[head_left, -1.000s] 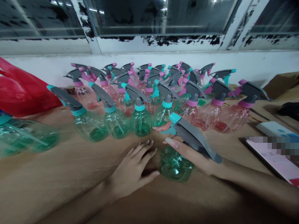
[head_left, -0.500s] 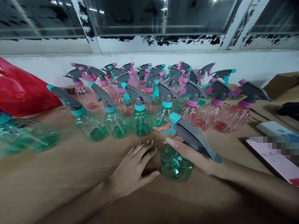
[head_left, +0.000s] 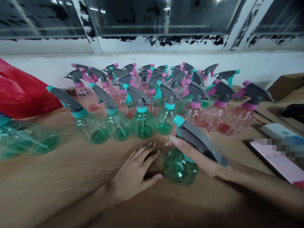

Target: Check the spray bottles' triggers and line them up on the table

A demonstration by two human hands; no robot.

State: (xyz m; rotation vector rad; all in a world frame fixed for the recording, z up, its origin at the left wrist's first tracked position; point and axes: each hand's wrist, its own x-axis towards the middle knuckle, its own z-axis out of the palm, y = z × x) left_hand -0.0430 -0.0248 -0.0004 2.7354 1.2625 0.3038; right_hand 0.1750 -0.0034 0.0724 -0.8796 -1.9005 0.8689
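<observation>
My right hand (head_left: 200, 158) is wrapped round the neck and trigger of a green spray bottle (head_left: 179, 171) with a grey head and a turquoise nozzle. Its nozzle points left and away from me. The trigger is hidden behind my fingers. My left hand (head_left: 134, 174) lies palm down on the wooden table (head_left: 78, 177), fingers spread, just left of the bottle and holding nothing. Beyond my hands stands a row of spray bottles: green ones with turquoise collars, such as this bottle (head_left: 143, 123), and pink ones with magenta collars (head_left: 235, 118).
More spray bottles (head_left: 86, 96) crowd behind, near the white wall (head_left: 268, 63). A red plastic bag (head_left: 23, 91) sits at the far left, beside another green bottle (head_left: 30, 136). On the right lie a phone (head_left: 273, 160), a white box (head_left: 280, 131) and a brown carton (head_left: 288, 87).
The fingers of my right hand have drawn in, and the turquoise trigger that showed below the nozzle is now covered. My left hand has stayed in place.
</observation>
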